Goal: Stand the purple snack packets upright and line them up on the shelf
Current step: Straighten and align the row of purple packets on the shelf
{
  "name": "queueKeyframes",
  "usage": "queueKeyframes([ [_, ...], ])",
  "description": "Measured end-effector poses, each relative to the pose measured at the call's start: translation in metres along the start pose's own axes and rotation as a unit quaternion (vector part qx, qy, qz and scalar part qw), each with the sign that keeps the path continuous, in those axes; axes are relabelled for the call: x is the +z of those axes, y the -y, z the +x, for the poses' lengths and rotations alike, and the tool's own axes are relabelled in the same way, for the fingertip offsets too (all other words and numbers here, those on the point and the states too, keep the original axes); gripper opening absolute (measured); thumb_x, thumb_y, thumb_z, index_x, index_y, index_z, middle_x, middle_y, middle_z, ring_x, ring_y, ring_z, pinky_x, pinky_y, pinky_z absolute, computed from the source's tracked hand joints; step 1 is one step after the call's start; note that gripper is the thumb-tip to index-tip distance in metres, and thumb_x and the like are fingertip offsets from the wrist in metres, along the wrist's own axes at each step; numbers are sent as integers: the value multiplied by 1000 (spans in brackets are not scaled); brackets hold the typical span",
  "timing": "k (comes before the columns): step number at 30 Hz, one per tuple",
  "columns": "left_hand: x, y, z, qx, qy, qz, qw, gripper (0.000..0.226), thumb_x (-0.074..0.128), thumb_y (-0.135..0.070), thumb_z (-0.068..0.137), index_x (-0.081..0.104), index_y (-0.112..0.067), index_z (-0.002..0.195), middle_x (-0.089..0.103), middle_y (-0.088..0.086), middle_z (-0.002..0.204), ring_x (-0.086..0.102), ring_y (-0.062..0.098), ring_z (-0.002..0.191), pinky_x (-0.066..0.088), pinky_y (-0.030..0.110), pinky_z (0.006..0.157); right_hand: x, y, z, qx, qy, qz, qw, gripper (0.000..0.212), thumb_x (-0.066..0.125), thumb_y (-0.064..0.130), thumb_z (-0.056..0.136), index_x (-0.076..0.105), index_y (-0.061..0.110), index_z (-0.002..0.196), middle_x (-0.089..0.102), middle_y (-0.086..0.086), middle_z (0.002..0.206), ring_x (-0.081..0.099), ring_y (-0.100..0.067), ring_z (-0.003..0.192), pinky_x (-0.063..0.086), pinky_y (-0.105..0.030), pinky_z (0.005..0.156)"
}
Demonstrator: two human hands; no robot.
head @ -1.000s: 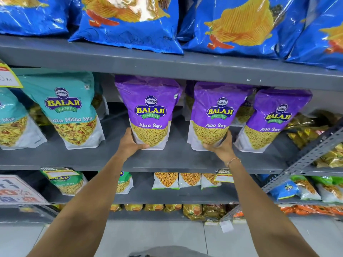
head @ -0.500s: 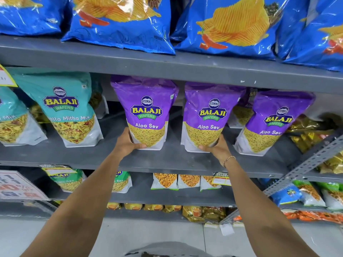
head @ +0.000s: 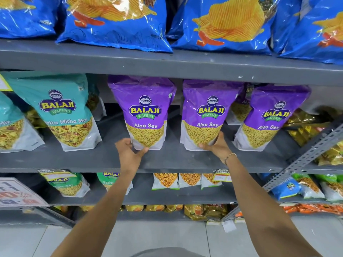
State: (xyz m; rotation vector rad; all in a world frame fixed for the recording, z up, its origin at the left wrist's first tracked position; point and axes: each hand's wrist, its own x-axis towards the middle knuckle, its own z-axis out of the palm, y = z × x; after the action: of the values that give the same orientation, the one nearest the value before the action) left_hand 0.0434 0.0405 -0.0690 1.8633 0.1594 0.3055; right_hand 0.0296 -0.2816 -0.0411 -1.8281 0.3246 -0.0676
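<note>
Three purple Aloo Sev packets stand on the grey middle shelf [head: 167,160]. My left hand [head: 130,151] grips the bottom left corner of the left purple packet [head: 144,108], which stands upright. My right hand [head: 216,145] holds the bottom right corner of the middle purple packet [head: 209,110], also upright. The right purple packet [head: 271,115] leans a little to the right and is untouched. A further purple packet [head: 240,106] shows partly behind, between the middle and right ones.
Teal Balaji packets [head: 59,112] stand left of the purple ones. Blue chip bags [head: 118,21] overhang the shelf above. Gold packets [head: 306,127] and a slanted metal bracket [head: 315,145] lie to the right. Smaller packets fill the lower shelves.
The middle purple packet has shifted left and straightened in my right hand. My left hand keeps its hold on the left packet, which stays in place.
</note>
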Motion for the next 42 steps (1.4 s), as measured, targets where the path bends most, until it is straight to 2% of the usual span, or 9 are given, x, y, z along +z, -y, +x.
queueKeyframes([
  [4,44,-17,-46,77,122,55,988,27,78,-29,75,53,-19,81,58,2,74,51,8,66,42,19,61,-11,-11,-1,-9,-63,-35,997,74,71,-15,70,29,-2,130,45,-4,118,49,-13,104,45,-29,92],
  [6,76,-38,-53,99,206,49,972,33,79,-29,74,57,-18,96,60,1,88,56,11,78,42,11,66,-33,-17,-5,-49,-142,-35,988,27,57,-12,81,51,1,105,60,1,90,56,-2,77,50,-15,72],
  [8,102,-56,-48,109,201,19,973,71,84,-25,68,46,-12,126,52,2,122,53,14,108,40,13,88,-52,-13,-11,-90,-263,-58,959,20,48,-12,86,55,6,81,62,9,65,56,4,59,47,-8,58],
  [14,146,-71,-22,41,183,16,982,119,90,-25,57,15,-3,146,26,9,153,29,16,138,26,27,111,-134,-15,-20,-190,-461,-10,867,23,64,23,84,54,4,94,45,-15,99,50,-21,85,43,-30,80],
  [19,155,-53,-24,4,185,56,981,81,87,-37,62,41,-14,124,57,4,121,56,25,113,46,39,91,-182,-42,8,-63,-272,34,960,81,78,3,72,26,-4,134,36,-19,133,43,-30,121,35,-47,110],
  [23,164,-54,-30,-6,147,74,986,78,86,-36,64,43,-10,123,58,5,117,55,22,106,43,35,82,-199,-60,13,-65,-99,4,993,74,85,-6,59,47,8,121,57,-20,125,58,-30,110,50,-48,97],
  [30,167,-62,-33,-11,130,87,988,72,86,-29,65,42,-9,119,53,0,109,49,17,99,36,29,76,-200,-62,16,-103,-102,39,989,68,88,3,45,58,6,106,67,-19,105,67,-14,87,54,-16,68],
  [34,166,-63,-34,-16,136,74,988,74,86,-27,65,42,-11,122,53,-3,114,48,14,102,37,29,80,-198,-66,19,-67,-108,36,991,85,90,-1,50,44,-5,122,60,-23,121,60,-34,109,54,-37,90],
  [42,164,-64,-35,-32,167,75,983,77,83,-32,68,37,-15,127,53,-1,121,50,18,108,38,31,86,-201,-65,14,-26,-81,14,996,91,89,10,57,36,10,131,56,-13,129,54,-28,119,46,-50,103],
])
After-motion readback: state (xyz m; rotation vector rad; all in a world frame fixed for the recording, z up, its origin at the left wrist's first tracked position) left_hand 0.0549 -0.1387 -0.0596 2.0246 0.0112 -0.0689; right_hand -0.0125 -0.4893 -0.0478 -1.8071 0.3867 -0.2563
